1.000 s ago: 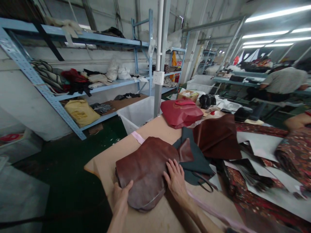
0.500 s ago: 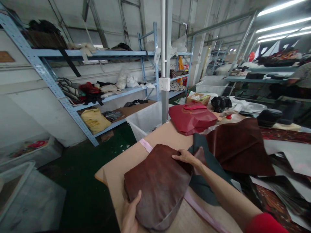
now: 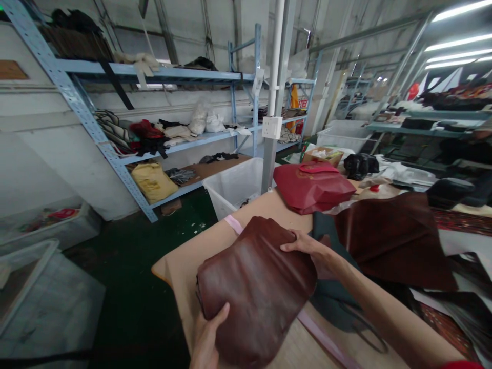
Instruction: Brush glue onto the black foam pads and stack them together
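A brown leather bag, soft and rounded at the bottom, is held above the tan table. My left hand grips its lower left edge, thumb on the front face and the other fingers hidden behind. At the upper right edge my right hand pinches the leather, its thumb and fingertips in sight. A pink strip runs underneath the bag along the table. Dark green material lies partly under my right forearm.
A red bag and a large brown leather sheet lie at the back and right of the table. Behind the table's far edge stand a white bin and a metal post. Blue shelving lines the left wall.
The brown leather bag has tilted and shifted slightly to the right in both hands. My view has turned a little, and a thin dark loop now shows by the green material.
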A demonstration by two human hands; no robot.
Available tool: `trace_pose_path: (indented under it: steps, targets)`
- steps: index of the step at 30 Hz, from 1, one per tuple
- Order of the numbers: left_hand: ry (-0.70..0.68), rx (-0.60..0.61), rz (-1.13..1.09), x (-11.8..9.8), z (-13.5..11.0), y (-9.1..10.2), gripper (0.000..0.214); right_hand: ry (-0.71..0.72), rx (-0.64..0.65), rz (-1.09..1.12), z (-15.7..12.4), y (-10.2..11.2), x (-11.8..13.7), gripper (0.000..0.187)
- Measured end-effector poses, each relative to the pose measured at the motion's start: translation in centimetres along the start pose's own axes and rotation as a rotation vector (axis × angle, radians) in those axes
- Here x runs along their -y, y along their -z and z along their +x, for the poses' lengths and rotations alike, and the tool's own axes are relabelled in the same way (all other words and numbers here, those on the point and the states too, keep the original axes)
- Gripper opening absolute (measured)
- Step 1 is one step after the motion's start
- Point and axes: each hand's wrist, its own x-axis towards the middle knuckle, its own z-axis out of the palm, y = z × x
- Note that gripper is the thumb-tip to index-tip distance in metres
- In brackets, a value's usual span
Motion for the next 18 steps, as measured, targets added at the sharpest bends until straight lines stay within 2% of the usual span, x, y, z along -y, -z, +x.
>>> trace_pose_path:
  steps: [4, 7, 9, 12, 16, 18]
  targets:
    - [-0.094, -0.075, 0.016, -2.1, -0.2, 1.0, 0.069, 0.119, -0.087, 0.154, -3.7, 1.3, 3.1, 0.072]
    - [-0.254, -0.051, 0.101, -4.5, -0.4, 1.9, 0.077, 0.184, -0.15, 0.227, -6.5, 2.0, 4.5, 0.078]
    - [-0.341, -0.005, 0.232, -5.5, -0.3, 2.4, 0.074, 0.166, -0.093, 0.258, -7.8, 1.9, 4.2, 0.076]
    - [-0.37, 0.052, 0.358, -5.3, 0.2, 2.5, 0.071, 0.161, -0.013, 0.234, -8.8, 1.0, 2.3, 0.081]
    - [-0.468, 0.075, 0.337, -4.1, 0.6, 1.7, 0.079, 0.181, -0.135, 0.166, -8.9, -0.2, 0.2, 0.081]
    - [-0.458, 0.103, 0.329, -3.9, 0.7, 1.2, 0.078, 0.186, -0.182, 0.185, -8.9, -0.3, -0.2, 0.078]
